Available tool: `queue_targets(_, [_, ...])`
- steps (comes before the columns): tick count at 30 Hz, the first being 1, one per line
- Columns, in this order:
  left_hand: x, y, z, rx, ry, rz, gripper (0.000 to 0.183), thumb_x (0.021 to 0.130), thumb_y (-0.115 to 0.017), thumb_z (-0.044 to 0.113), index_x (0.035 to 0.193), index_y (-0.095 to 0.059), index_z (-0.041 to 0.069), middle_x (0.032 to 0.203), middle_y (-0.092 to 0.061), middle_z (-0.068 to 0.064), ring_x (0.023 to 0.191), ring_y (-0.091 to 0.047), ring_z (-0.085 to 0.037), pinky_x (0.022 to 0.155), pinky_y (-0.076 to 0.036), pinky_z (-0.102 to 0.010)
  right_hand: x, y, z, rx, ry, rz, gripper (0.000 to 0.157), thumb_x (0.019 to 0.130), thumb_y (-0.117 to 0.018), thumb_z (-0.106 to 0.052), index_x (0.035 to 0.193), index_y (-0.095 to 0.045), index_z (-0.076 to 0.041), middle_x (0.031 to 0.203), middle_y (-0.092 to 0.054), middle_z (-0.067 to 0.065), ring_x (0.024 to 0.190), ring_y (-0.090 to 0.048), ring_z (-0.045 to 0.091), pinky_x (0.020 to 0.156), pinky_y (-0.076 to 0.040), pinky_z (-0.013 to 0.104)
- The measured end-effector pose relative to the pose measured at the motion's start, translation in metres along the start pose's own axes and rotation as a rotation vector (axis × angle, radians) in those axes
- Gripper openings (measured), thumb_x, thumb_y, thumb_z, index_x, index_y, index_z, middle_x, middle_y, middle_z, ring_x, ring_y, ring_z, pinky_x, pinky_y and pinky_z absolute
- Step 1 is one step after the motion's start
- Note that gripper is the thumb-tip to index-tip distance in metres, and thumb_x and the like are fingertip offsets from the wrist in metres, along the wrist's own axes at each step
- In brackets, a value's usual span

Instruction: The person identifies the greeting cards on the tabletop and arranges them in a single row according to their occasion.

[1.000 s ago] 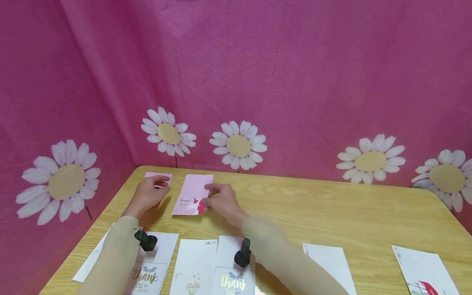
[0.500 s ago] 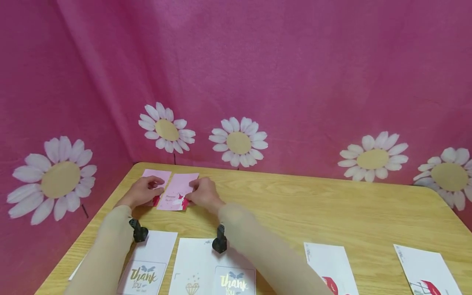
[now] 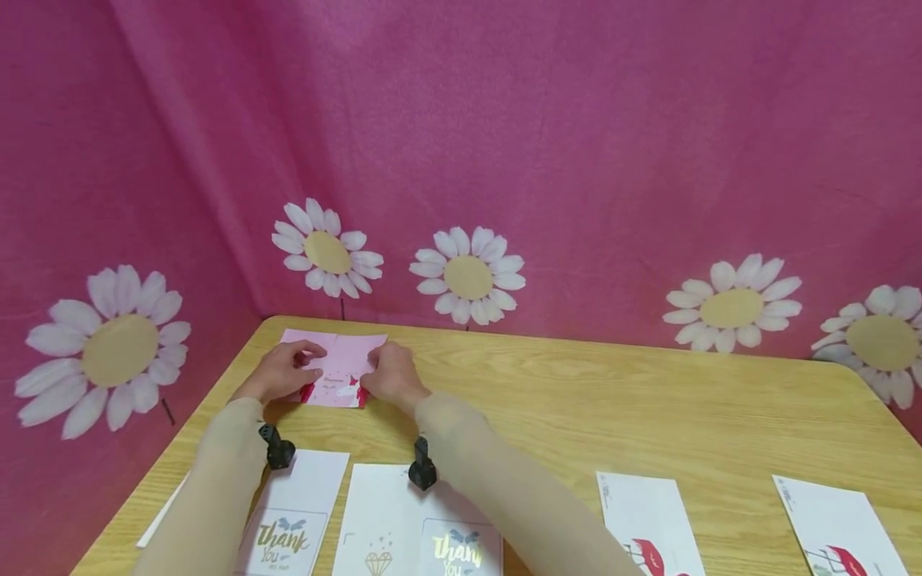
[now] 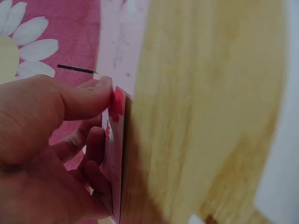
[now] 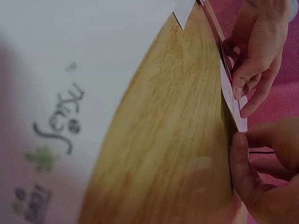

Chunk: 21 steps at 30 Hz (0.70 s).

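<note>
Two pink cards lie side by side at the far left of the table, their near edges meeting or overlapping. My right hand (image 3: 392,376) pinches the right edge of the right pink card (image 3: 337,364), which carries small print and a red and white drawing. My left hand (image 3: 276,374) rests on the left pink card (image 3: 295,334), fingers loosely bent and covering much of it. In the left wrist view the thumb touches beside the red corner patch (image 4: 119,100). The right wrist view shows the right thumb and index finger at the corner of the pink card (image 5: 227,95).
Nearer on the wooden table (image 3: 547,400) lie a left "Thank You" card (image 3: 317,480), a white diamond card (image 3: 374,512) and another "Thank You" card (image 3: 461,552). Two white cards with red drawings, one (image 3: 641,512) and another (image 3: 828,512), lie rightward. A pink curtain (image 3: 576,160) hangs behind.
My right hand has brought the right pink card leftward until it meets the left one, and its near edge has settled lower. My left hand has come down onto the left pink card.
</note>
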<state>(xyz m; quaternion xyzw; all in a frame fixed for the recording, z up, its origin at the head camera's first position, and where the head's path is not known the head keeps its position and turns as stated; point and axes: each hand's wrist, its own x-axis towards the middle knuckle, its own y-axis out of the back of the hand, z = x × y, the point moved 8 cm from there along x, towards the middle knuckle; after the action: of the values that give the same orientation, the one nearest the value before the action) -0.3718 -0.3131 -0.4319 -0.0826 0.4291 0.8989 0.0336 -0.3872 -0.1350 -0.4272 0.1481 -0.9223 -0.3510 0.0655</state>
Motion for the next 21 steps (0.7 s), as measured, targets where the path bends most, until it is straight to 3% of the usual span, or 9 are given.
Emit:
queue_targets(5, [0.0016,-0.0029,-0.0032,-0.026,0.028,-0.006,0.044,0.097,-0.065,0.013,0.139,-0.058,0.004,0.126,-0.053,-0.025,0.111,-0.047,-0.037,0.089,-0.048,-0.040,0.0011,-0.0023,0.0019,-0.017,-0.040,-0.020,0.040,0.086,-0.078,-0.010,0.123,-0.071,0.005,0.125,-0.070,0.015,0.113,-0.061,0.023,0.104,-0.053,0.034])
queue_targets(11, [0.0029,-0.0027,-0.0038,-0.028,0.031,0.004,0.044,0.097,-0.066,0.013,0.140,-0.058,0.005,0.130,-0.053,-0.026,0.114,-0.047,-0.039,0.098,-0.047,-0.049,0.0020,-0.0011,0.0024,0.004,-0.045,-0.007,0.040,0.087,-0.078,-0.012,0.123,-0.071,0.004,0.123,-0.070,0.015,0.112,-0.061,0.024,0.104,-0.053,0.034])
queue_targets(16, [0.0035,-0.0019,-0.0053,-0.029,0.036,0.003,0.045,0.097,-0.067,0.014,0.140,-0.058,0.006,0.130,-0.053,-0.026,0.114,-0.047,-0.038,0.094,-0.050,-0.045,0.0014,-0.0004,0.0031,0.040,-0.075,-0.003,0.040,0.087,-0.078,-0.012,0.123,-0.071,0.004,0.123,-0.069,0.014,0.111,-0.059,0.023,0.103,-0.054,0.035])
queue_targets(21, [0.0038,-0.0002,-0.0052,-0.014,0.038,0.005,0.044,0.096,-0.068,0.015,0.139,-0.059,0.006,0.129,-0.053,-0.026,0.113,-0.048,-0.039,0.093,-0.050,-0.045,0.0002,-0.0004,0.0013,0.029,-0.050,0.015,0.038,0.086,-0.080,-0.012,0.119,-0.072,0.006,0.119,-0.070,0.016,0.107,-0.059,0.024,0.100,-0.055,0.034])
